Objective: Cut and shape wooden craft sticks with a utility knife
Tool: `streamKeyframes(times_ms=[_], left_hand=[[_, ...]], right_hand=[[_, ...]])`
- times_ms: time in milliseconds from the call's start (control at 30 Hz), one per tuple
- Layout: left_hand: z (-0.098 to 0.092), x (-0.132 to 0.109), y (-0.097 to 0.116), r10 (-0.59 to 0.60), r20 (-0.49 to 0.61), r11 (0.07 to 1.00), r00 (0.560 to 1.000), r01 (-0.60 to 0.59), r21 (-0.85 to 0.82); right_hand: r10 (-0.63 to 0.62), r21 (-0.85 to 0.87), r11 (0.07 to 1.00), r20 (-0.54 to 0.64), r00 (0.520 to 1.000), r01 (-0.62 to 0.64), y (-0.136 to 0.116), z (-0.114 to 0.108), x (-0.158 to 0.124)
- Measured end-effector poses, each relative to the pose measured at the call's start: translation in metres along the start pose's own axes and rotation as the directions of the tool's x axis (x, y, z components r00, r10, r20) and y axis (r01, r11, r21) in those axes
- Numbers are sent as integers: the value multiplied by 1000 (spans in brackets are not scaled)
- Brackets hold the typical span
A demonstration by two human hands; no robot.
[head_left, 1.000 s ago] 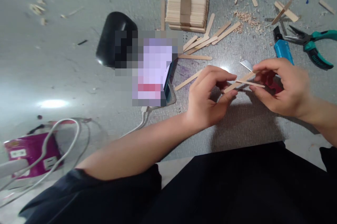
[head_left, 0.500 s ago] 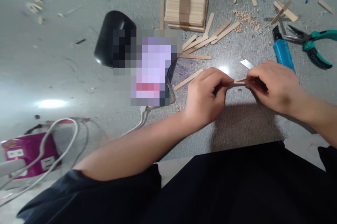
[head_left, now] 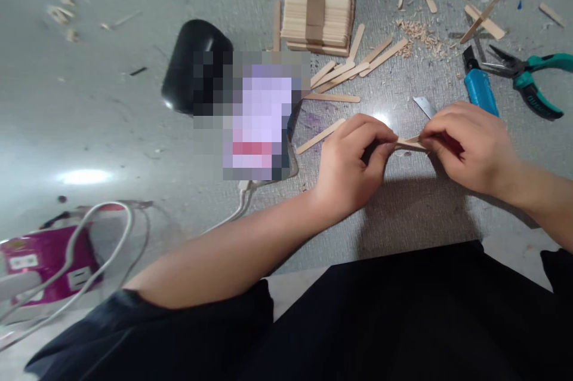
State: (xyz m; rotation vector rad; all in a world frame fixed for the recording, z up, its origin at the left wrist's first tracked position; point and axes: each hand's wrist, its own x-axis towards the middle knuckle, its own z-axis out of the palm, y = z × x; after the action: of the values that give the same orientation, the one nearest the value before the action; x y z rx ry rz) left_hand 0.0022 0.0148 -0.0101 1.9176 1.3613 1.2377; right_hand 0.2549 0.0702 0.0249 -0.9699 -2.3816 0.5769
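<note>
Between my two hands a thin wooden craft stick [head_left: 409, 143] runs sideways, parting into two strips toward the right. My left hand [head_left: 351, 163] is closed, thumb and fingertips pinching its left end. On the other side my right hand [head_left: 470, 145] pinches the strips near their right ends. A bare cutter blade [head_left: 423, 106] sticks out beyond the right hand's fingers; whether that hand holds it or it lies on the table is hidden. Just past the right hand lies a blue utility knife [head_left: 480, 85], partly covered by the hand.
Pliers [head_left: 523, 73] with green handles lie at the right. Loose craft sticks [head_left: 342, 76], a banded stick bundle [head_left: 298, 8] and wood shavings [head_left: 421, 34] are beyond my hands. Left are a blurred-out phone [head_left: 262, 112], a black rounded object [head_left: 190, 64], white cables [head_left: 129, 220] and a purple power strip [head_left: 58, 264].
My right hand has shifted slightly right and turned, so more of the stick shows and its two strips stand further apart. The blade tilts more steeply. My left hand has barely moved.
</note>
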Motion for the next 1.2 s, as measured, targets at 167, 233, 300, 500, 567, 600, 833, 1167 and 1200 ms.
streamKeyframes(times_ms=[167,233,300,500,567,600,833,1167,1200], left_hand=[[-2,2,1,31,-1,998,1000,-31,-59],[-2,3,0,49,-31,996,998,-51,-75],[-2,3,-1,51,-91,994,995,-59,-92],[2,1,-13,10,-185,986,983,-41,-161],[3,1,-14,29,-144,981,989,-56,-184],[3,2,-14,42,-133,979,990,-67,-194],[6,1,-8,133,-120,948,984,-162,-275],[10,-1,6,584,-200,791,787,-607,-78],[10,-3,9,670,-183,722,720,-689,-67]], right_hand=[[60,111,993,-180,982,-40,-6,-3,1],[90,108,992,-236,967,-66,-7,-6,2],[117,96,991,-303,946,-91,-7,-8,4],[182,252,964,-398,899,-83,-3,-5,2],[251,344,927,-267,930,-152,-3,-3,-2],[272,376,910,-216,938,-177,-4,-3,-3],[108,164,984,-255,961,-67,-1,-5,1],[34,-76,997,83,996,-27,10,-5,23],[13,-122,992,157,987,6,8,-5,32]])
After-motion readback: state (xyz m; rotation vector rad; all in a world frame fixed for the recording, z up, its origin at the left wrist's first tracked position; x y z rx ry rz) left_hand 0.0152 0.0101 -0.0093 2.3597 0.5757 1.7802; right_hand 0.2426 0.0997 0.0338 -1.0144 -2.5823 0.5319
